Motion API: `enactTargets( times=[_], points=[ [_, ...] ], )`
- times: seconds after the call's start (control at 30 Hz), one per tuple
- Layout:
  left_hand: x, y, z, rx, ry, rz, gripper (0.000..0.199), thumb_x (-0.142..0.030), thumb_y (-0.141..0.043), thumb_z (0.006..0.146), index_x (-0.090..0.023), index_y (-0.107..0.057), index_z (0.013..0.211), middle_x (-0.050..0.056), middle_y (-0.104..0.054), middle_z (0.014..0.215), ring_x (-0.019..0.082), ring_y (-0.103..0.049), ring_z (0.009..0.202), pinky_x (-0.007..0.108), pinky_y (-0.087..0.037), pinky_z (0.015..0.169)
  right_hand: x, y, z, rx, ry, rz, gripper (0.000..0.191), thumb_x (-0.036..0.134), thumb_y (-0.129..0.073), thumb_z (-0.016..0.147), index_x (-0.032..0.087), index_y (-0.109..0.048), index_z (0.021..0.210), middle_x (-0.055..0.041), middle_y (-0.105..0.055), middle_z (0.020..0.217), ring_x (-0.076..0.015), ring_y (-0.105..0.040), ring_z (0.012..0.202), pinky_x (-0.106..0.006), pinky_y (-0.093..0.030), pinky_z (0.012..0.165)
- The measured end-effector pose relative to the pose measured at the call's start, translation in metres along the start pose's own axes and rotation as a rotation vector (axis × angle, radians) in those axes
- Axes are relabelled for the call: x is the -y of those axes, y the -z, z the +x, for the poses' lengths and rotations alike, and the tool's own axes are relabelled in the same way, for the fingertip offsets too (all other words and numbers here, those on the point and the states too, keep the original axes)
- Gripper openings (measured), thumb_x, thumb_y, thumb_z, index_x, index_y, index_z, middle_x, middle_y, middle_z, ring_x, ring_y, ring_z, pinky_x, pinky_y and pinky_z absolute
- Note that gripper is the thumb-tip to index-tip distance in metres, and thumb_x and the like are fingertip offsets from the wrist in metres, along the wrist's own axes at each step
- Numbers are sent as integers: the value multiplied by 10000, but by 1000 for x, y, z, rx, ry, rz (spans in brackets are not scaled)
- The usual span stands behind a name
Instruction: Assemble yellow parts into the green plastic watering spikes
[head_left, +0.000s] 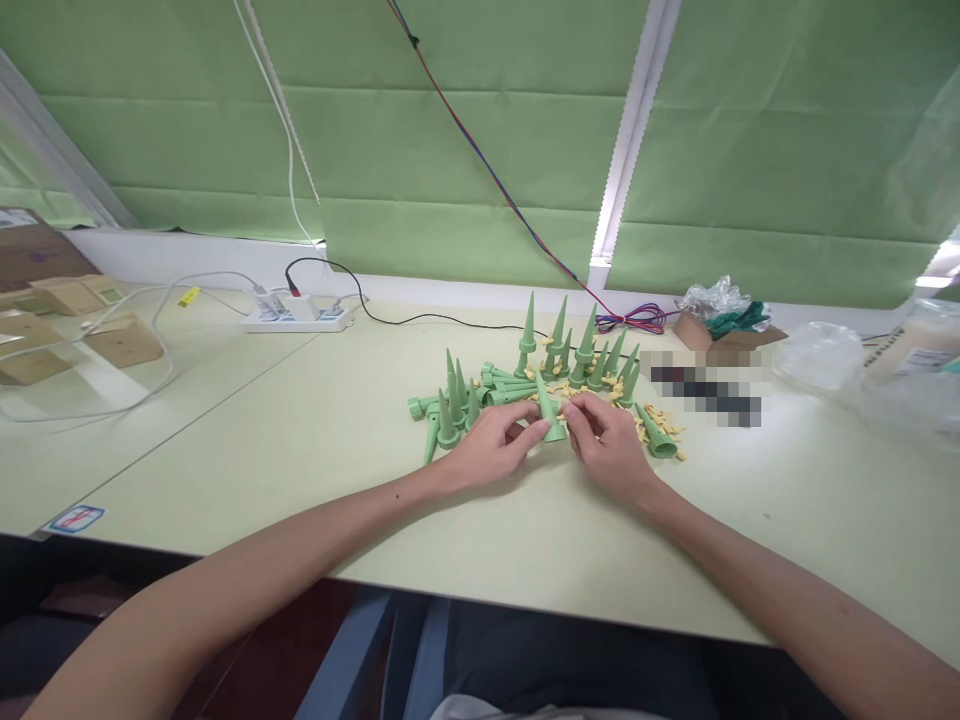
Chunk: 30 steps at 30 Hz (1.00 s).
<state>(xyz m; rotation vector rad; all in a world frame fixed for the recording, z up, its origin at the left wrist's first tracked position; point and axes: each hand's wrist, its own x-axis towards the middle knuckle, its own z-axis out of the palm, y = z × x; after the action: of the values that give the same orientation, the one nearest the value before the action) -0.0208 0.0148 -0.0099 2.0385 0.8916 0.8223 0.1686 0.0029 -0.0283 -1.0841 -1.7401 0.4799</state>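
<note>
My left hand point(504, 440) is closed around the lower part of a green plastic plant watering spike point(550, 408), which stands tilted with its tip up and its wide end near the table. Just right of the spike, my right hand point(604, 437) is pinched, its fingertips close to the spike's side; whatever lies between them is too small to make out. Behind and left of my hands are several more green watering spikes point(585, 350), some upright, others lying down. Small yellow plastic valves point(660, 420) are scattered among them. One loose spike point(658, 438) lies right of my right hand.
A white power strip point(300, 318) with plugs and cables sits at the back left. Cardboard boxes point(112, 340) are at the far left. Toward the back right are an open carton point(731, 335), coiled wires point(637, 318) and clear plastic bags point(821, 355). The table's front edge runs below my forearms.
</note>
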Motion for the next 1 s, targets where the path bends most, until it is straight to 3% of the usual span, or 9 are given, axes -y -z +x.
enactTargets(
  times=[0.23, 0.37, 0.63, 1.0],
  points=[
    [-1, -1, 1, -21, -48, 8, 266, -415, -496, 955, -169, -592, 980, 15, -613, 774, 98, -516, 516, 214, -415, 490, 1, 1, 0, 6, -15, 15, 298, 408, -472, 989, 210, -512, 769, 46, -443, 555, -114, -398, 477, -269, -330, 500],
    [1, 0, 1, -39, -48, 50, 237, -403, -526, 942, -171, -575, 958, 16, -587, 779, 106, -519, 551, 216, -433, 507, 2, 1, 0, 18, -34, 42, 286, 400, -483, 987, 209, -507, 775, 48, -445, 563, -107, -392, 473, -265, -320, 492],
    [6, -1, 0, -96, -138, 127, 171, -328, -523, 945, -183, -612, 959, 73, -561, 1055, 138, -568, 756, 217, -477, 576, 3, 0, 1, 23, -38, 54, 317, 435, -486, 983, 205, -504, 765, 52, -425, 552, -100, -382, 463, -256, -309, 468],
    [10, -2, 0, -132, -186, 198, 192, -300, -501, 964, -207, -615, 1087, 81, -549, 1142, 111, -548, 706, 245, -492, 607, 1, -1, 0, 49, -72, 65, 339, 486, -479, 983, 203, -542, 807, 43, -460, 562, -103, -398, 461, -246, -317, 456]
  ],
)
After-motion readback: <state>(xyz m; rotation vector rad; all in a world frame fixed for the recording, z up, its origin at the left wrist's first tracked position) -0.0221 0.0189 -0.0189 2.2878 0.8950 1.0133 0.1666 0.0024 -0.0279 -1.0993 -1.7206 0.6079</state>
